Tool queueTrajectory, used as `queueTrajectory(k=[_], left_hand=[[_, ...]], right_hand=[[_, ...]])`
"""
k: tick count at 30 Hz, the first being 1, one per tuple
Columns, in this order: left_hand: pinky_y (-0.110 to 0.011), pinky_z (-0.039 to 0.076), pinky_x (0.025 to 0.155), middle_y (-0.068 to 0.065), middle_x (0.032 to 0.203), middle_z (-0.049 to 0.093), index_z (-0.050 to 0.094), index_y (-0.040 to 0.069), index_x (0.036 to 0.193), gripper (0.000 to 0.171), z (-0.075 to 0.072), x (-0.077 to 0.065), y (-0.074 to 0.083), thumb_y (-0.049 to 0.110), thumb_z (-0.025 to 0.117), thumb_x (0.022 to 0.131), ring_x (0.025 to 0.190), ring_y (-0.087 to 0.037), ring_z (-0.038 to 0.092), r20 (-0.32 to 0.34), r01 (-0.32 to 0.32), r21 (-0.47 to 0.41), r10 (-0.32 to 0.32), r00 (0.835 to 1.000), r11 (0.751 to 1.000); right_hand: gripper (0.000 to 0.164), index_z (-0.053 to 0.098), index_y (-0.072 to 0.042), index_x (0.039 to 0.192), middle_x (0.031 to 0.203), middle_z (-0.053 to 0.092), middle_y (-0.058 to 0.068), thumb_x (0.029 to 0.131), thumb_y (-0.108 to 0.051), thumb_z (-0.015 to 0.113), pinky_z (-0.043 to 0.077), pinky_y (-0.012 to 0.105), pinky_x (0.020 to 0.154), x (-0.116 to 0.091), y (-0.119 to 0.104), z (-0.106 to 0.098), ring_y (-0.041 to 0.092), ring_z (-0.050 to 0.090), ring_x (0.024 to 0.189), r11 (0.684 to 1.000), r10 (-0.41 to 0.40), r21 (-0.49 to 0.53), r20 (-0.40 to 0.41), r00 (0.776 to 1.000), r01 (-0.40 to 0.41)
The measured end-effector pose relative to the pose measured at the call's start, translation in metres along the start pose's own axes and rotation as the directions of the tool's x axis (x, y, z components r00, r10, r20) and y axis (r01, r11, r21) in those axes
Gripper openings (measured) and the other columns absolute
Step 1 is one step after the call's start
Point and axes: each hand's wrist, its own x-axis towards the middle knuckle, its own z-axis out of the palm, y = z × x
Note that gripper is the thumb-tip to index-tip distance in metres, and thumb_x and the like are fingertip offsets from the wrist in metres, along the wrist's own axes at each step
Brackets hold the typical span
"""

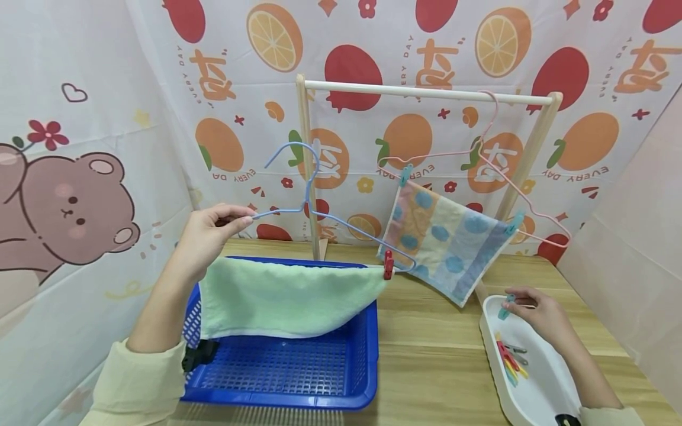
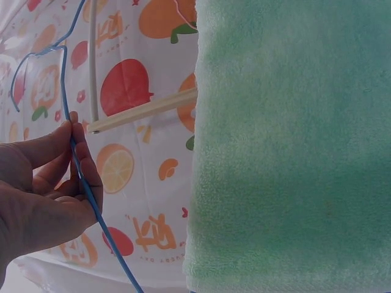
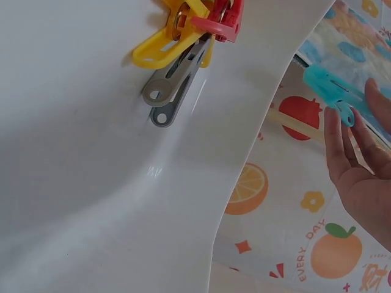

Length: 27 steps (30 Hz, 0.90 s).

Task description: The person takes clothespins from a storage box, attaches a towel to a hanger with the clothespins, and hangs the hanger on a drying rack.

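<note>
My left hand [image 1: 210,234] pinches a blue clothes hanger [image 1: 346,223] by its left arm, its hook pointing up. A pale green towel [image 1: 288,299] hangs along the lower bar, over the basket. One red clothespin [image 1: 388,264] clips the towel's right corner to the hanger. In the left wrist view the towel [image 2: 293,146] fills the right side, beside the hand [image 2: 52,183] on the hanger wire. My right hand [image 1: 543,316] pinches a teal clothespin [image 1: 506,307] above the far end of a white tray; the right wrist view shows this clothespin [image 3: 333,91] between thumb and fingertips.
A blue basket [image 1: 367,355] stands under the towel. The white tray [image 1: 492,355] holds several clothespins [image 1: 508,358]. Behind, a wooden rack [image 1: 426,90] carries a pink hanger [image 1: 511,171] with a dotted towel [image 1: 442,236] clipped on by two teal clothespins.
</note>
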Motion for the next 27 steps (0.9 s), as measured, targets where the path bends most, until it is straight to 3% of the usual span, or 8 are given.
queueTrajectory(k=[6,14,22,27], left_hand=[[-0.017,0.041,0.065,0.001,0.093,0.056,0.06,-0.006,0.11,0.033,-0.0004,0.0002,0.0001,0.022,0.055,0.094,0.079,-0.014,0.047,0.001,0.001,0.004,-0.001,1.0,1.0],[-0.017,0.041,0.065,0.001,0.094,0.056,0.06,-0.006,0.11,0.033,-0.0009,-0.0009,-0.0001,0.022,0.055,0.094,0.08,-0.015,0.047,0.005,0.005,0.004,-0.005,1.0,1.0],[-0.017,0.041,0.066,0.004,0.093,0.057,0.06,-0.007,0.109,0.033,-0.0006,-0.0008,-0.0004,0.021,0.055,0.094,0.08,-0.014,0.048,0.001,-0.004,-0.001,0.004,1.0,1.0],[-0.016,0.041,0.065,0.003,0.093,0.057,0.061,-0.007,0.109,0.032,0.0002,0.0001,-0.0007,0.021,0.055,0.094,0.08,-0.013,0.048,-0.003,-0.003,0.002,0.003,1.0,1.0]], right_hand=[[0.049,0.053,0.007,0.118,0.107,0.058,0.023,0.086,-0.028,0.067,0.048,0.019,0.065,0.0001,0.0001,0.0001,0.036,0.055,0.097,0.998,0.044,0.045,0.034,0.998,-0.046],[0.049,0.056,0.006,0.119,0.11,0.057,0.022,0.086,-0.029,0.066,0.047,0.017,0.066,0.0,-0.0011,-0.0016,0.0,0.052,0.085,0.994,0.04,0.105,0.042,0.998,-0.044],[0.054,0.052,0.007,0.122,0.104,0.058,0.017,0.087,-0.033,0.064,0.046,0.018,0.064,-0.0005,-0.0024,-0.0022,-0.002,0.051,0.081,0.986,0.094,0.137,0.029,0.995,-0.097],[0.051,0.054,0.007,0.119,0.102,0.059,0.015,0.087,-0.032,0.065,0.046,0.017,0.064,-0.0016,-0.001,-0.0019,-0.003,0.051,0.08,0.983,0.087,0.162,0.02,0.996,-0.089]])
